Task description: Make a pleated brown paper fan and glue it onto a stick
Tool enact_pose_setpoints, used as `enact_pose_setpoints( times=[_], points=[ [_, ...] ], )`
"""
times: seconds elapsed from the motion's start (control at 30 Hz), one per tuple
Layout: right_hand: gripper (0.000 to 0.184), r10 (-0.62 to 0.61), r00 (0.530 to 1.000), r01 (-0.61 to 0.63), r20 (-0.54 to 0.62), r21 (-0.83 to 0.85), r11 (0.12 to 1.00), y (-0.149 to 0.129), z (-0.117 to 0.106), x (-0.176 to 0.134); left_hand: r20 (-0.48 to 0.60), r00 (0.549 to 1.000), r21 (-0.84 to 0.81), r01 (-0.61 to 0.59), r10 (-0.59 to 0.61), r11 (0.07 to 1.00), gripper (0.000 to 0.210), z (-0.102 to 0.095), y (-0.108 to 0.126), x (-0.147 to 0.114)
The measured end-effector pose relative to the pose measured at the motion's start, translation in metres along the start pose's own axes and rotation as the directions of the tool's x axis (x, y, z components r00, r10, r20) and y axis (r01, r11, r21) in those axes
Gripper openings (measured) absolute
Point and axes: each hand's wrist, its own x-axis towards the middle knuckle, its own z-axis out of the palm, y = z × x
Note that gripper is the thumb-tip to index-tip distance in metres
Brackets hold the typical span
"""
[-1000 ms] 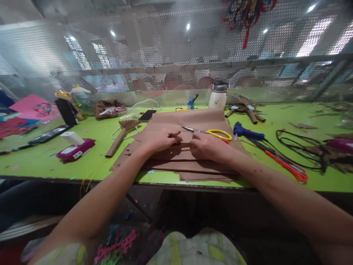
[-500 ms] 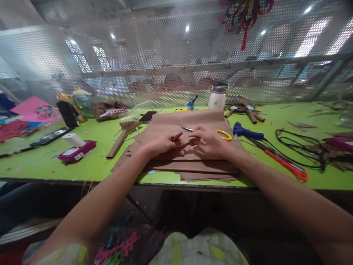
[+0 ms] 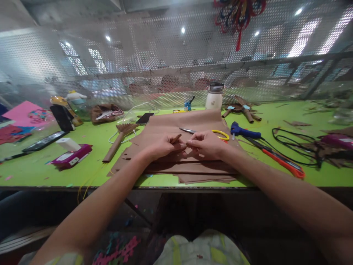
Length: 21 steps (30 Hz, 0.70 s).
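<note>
My left hand (image 3: 168,145) is closed on a small brown paper roll (image 3: 176,138), whose end sticks up past the fingers. Close beside it, my right hand (image 3: 204,144) is in a pinch, its fingertips almost meeting the left ones; what is between them is too small to make out. Both hands are over stacked sheets of brown paper (image 3: 184,120). Scissors with a yellow handle (image 3: 222,134) lie on the paper just behind the right hand, blades pointing left.
On the green table (image 3: 154,180), a pleated paper piece on a tube (image 3: 113,148) and a purple power strip (image 3: 72,156) lie left. A blue glue gun (image 3: 245,131), an orange-red cutter (image 3: 284,163) and a black cable (image 3: 295,149) lie right. A bottle (image 3: 214,98) stands behind.
My right hand has come down and left, bringing its pinched fingertips to my left hand. The left hand keeps its grip on the paper roll. The whole view has shifted slightly.
</note>
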Motion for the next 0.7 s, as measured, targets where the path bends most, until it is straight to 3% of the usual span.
enact_pose_setpoints(
  times=[0.13,0.23,0.43,0.57,0.7],
  points=[
    [0.030,-0.001,1.000,0.001,0.001,0.047,0.999,-0.003,-0.001,-0.001,0.014,1.000,-0.073,0.010,-0.009,0.997,0.030,0.001,0.001,-0.001],
    [0.029,-0.009,1.000,0.009,-0.002,-0.001,1.000,-0.010,-0.005,-0.003,0.046,0.997,-0.183,0.063,-0.056,0.981,0.028,0.000,0.000,-0.003],
    [0.026,-0.029,0.999,0.028,-0.015,-0.077,0.997,-0.020,-0.014,-0.005,0.054,0.994,-0.213,0.102,-0.093,0.972,0.026,-0.002,-0.003,-0.005],
    [0.025,-0.013,1.000,0.015,-0.022,0.063,0.998,-0.013,-0.016,0.000,0.038,0.996,-0.153,0.090,-0.085,0.984,0.026,0.000,0.003,-0.005],
    [0.026,0.028,0.998,-0.039,0.053,0.224,0.974,-0.009,-0.011,0.001,-0.025,0.999,-0.039,0.041,-0.042,0.998,0.029,0.003,0.004,-0.002]
  ],
)
